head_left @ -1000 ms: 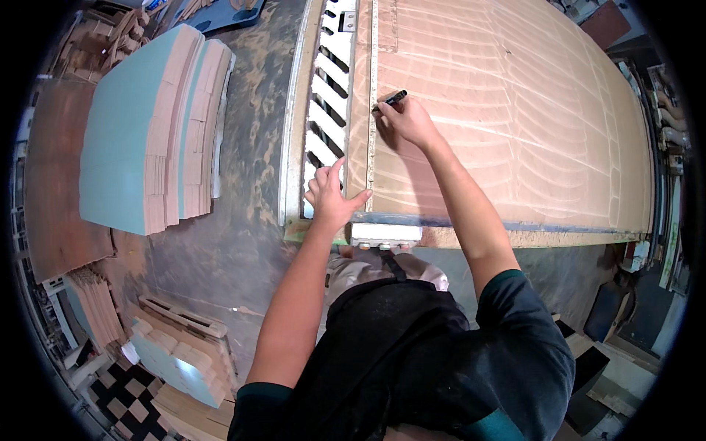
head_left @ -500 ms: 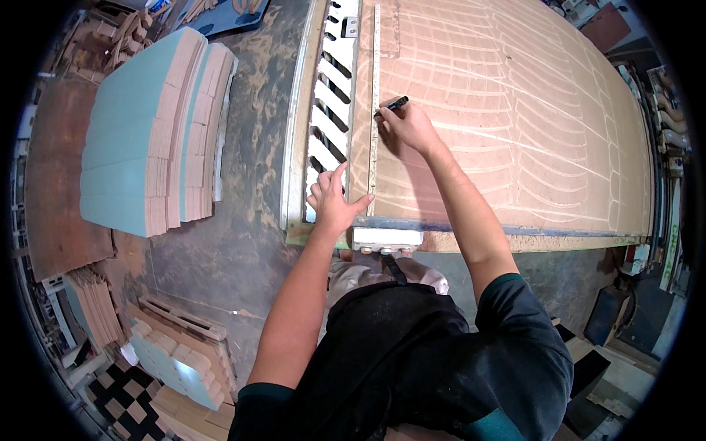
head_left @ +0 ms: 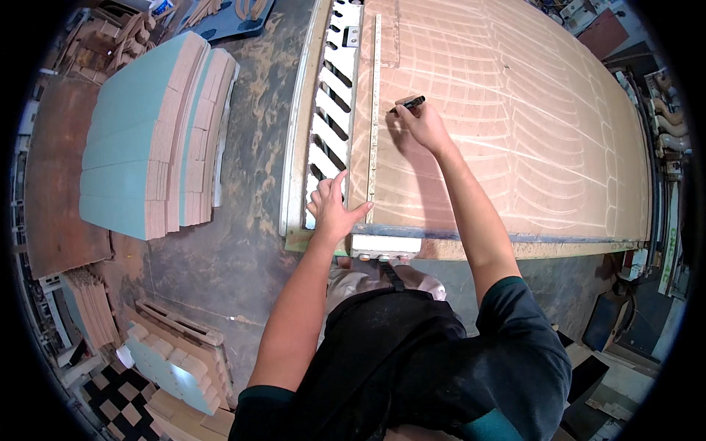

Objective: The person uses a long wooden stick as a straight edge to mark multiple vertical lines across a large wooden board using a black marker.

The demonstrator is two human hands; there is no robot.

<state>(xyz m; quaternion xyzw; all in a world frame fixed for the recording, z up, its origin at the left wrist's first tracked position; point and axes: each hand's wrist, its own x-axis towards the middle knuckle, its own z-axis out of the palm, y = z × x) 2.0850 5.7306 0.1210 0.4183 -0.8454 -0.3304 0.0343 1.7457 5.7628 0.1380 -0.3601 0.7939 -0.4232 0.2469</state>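
My right hand is closed around a black marker pen, its tip just right of a long, thin ruler. The ruler lies lengthwise along the left part of a large brown board covered with pale curved grooves. My left hand rests at the near end of the ruler, thumb stretched out onto it and fingers spread toward the board's left edge. Whether the pen tip touches the board I cannot tell.
A white slotted strip runs along the board's left side. A small white control box sits at the near edge. Stacked panels with pale green tops stand at left, another stack at lower left. Pipes line the right.
My right hand has lifted the pen off the ruler's edge and moved slightly right. My left hand stays by the ruler's near end. The whole view has shifted a little.
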